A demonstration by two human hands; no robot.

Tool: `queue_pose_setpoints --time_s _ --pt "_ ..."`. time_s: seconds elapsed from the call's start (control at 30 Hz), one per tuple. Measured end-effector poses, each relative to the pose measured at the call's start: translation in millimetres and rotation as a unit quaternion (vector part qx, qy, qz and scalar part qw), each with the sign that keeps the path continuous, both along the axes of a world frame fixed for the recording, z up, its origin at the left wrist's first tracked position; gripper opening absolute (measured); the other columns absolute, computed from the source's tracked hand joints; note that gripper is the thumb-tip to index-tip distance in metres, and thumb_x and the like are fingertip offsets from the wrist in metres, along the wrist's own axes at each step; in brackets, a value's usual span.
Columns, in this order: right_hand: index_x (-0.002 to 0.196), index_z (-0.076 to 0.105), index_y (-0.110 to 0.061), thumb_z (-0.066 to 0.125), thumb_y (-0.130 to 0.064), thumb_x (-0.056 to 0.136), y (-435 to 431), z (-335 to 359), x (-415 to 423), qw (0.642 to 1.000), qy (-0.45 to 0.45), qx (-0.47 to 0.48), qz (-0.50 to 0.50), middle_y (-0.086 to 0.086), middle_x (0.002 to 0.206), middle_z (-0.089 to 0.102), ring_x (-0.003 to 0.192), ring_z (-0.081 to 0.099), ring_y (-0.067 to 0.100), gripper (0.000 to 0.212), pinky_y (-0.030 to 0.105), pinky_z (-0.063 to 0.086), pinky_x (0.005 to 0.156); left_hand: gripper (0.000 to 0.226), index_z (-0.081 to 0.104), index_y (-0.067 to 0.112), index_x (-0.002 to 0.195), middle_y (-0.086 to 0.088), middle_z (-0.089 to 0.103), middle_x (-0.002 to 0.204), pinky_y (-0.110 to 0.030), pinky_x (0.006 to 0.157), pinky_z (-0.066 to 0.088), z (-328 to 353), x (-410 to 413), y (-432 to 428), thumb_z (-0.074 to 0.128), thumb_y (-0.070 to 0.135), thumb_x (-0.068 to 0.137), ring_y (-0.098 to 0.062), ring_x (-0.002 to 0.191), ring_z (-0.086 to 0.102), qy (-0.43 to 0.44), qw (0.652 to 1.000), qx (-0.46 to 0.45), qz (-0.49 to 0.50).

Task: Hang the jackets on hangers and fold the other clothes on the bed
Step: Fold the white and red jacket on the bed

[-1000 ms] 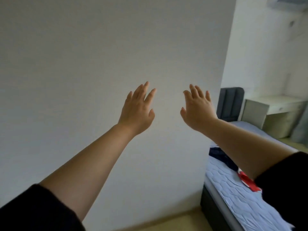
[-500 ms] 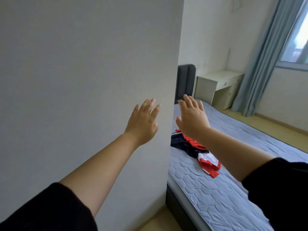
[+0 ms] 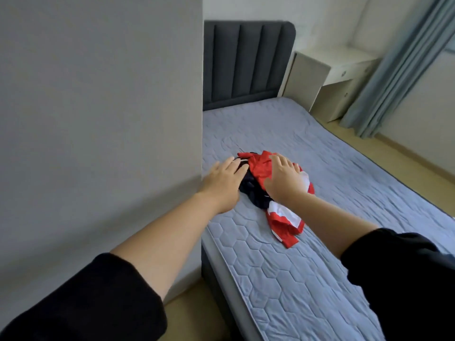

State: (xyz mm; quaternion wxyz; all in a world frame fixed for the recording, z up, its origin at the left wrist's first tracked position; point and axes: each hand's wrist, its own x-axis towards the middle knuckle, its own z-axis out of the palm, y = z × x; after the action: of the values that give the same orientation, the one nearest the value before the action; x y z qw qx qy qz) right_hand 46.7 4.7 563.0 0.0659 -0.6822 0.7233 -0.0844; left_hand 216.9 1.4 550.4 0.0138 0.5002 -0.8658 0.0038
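A crumpled heap of clothes (image 3: 261, 190), red, dark navy and white, lies on the blue-grey quilted bed (image 3: 290, 274) near its left edge. My left hand (image 3: 224, 183) is stretched out with straight fingers over the dark left side of the heap. My right hand (image 3: 285, 178) is spread open above the red part. Whether either hand touches the fabric cannot be told. Neither hand holds anything. No hanger is in view.
A grey wall (image 3: 98, 119) fills the left side and ends in a corner at the bed's edge. A dark padded headboard (image 3: 246, 62) stands at the far end. A pale bedside cabinet (image 3: 330, 77) and a blue-grey curtain (image 3: 398, 67) are at the right.
The view has swung right and down from the wall to the bed. Both open hands have come down from the air to the heap of clothes.
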Motion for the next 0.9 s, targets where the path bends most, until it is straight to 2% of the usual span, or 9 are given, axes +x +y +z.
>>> queue_pose_setpoints --time_s 0.07,0.2,0.33,0.47,0.53,0.63,0.7,0.8,0.9 --pt "0.145 0.029 -0.011 0.05 -0.013 0.086 -11 -47 -15 1.0 -0.018 0.018 -0.007 0.007 0.15 0.034 0.136 0.032 0.029 0.062 0.043 0.021 0.114 0.068 0.007 0.015 0.153 -0.007 0.005 0.16 -0.038 0.117 0.008 -39 -16 -17 0.043 0.024 0.095 -0.021 0.147 0.002 0.009 0.999 0.043 0.023" --pt "0.146 0.028 -0.01 0.05 -0.013 0.086 -24 -146 -39 0.996 -0.038 0.077 -0.014 0.008 0.151 0.033 0.138 0.03 0.028 0.064 0.041 0.02 0.115 0.067 0.004 0.014 0.153 -0.009 0.002 0.16 -0.04 0.118 0.012 -121 -39 -28 0.041 0.023 0.097 -0.023 0.147 0.001 0.009 0.991 0.128 0.034" --pt "0.143 0.029 -0.007 0.052 -0.014 0.088 -36 -245 -55 0.994 -0.047 0.101 -0.017 0.011 0.146 0.037 0.133 0.035 0.031 0.06 0.043 0.024 0.112 0.067 0.004 0.015 0.153 -0.008 0.0 0.16 -0.04 0.118 0.012 -214 -58 -34 0.04 0.021 0.097 -0.022 0.147 0.001 0.062 0.979 0.186 0.06" --pt "0.151 0.011 -0.009 0.053 -0.015 0.088 -42 -350 -70 0.984 -0.032 0.174 -0.032 0.008 0.157 0.017 0.144 0.018 0.028 0.076 0.045 0.013 0.117 0.066 0.004 0.016 0.153 -0.008 0.001 0.16 -0.041 0.117 0.013 -320 -80 -28 0.04 0.024 0.097 -0.023 0.147 0.003 0.079 0.966 0.227 0.094" --pt "0.152 0.002 -0.013 0.055 -0.017 0.088 -46 -401 -83 0.976 -0.015 0.212 -0.046 0.006 0.159 0.011 0.145 0.013 0.027 0.083 0.045 0.013 0.117 0.066 0.004 0.017 0.153 -0.008 0.002 0.16 -0.042 0.117 0.014 -369 -87 -26 0.04 0.025 0.098 -0.023 0.146 0.004 0.079 0.961 0.246 0.101" --pt "0.152 -0.008 -0.021 0.064 -0.036 0.086 -45 -480 -107 0.953 0.027 0.299 -0.038 0.003 0.16 0.002 0.147 0.008 0.026 0.099 0.052 0.018 0.115 0.068 0.004 0.016 0.152 -0.009 0.003 0.16 -0.041 0.117 0.016 -441 -98 -26 0.042 0.025 0.097 -0.025 0.146 0.005 0.083 0.958 0.254 0.108" --pt "0.151 -0.013 -0.028 0.068 -0.051 0.079 -31 -537 -118 0.935 0.062 0.348 0.005 0.001 0.16 -0.005 0.148 0.002 0.025 0.111 0.056 0.016 0.114 0.068 0.006 0.016 0.152 -0.008 0.005 0.159 -0.041 0.116 0.017 -490 -108 -24 0.043 0.026 0.096 -0.025 0.146 0.006 0.076 0.959 0.244 0.123" --pt "0.151 -0.015 -0.03 0.07 -0.058 0.074 -22 -598 -125 0.936 0.092 0.336 0.057 0.007 0.16 -0.015 0.147 -0.009 0.028 0.117 0.06 0.01 0.114 0.067 0.006 0.017 0.153 -0.004 0.002 0.161 -0.041 0.118 0.01 -559 -123 -18 0.041 0.03 0.097 -0.023 0.147 0.0 0.069 0.955 0.24 0.161" --pt "0.15 -0.019 -0.031 0.071 -0.064 0.068 -42 -617 -135 0.938 0.088 0.324 0.086 0.007 0.158 -0.023 0.146 -0.015 0.029 0.125 0.06 0.005 0.114 0.063 0.013 0.02 0.152 -0.002 0.003 0.161 -0.043 0.117 0.006 -600 -138 -6 0.039 0.032 0.096 -0.021 0.147 -0.002 0.049 0.963 0.155 0.213"
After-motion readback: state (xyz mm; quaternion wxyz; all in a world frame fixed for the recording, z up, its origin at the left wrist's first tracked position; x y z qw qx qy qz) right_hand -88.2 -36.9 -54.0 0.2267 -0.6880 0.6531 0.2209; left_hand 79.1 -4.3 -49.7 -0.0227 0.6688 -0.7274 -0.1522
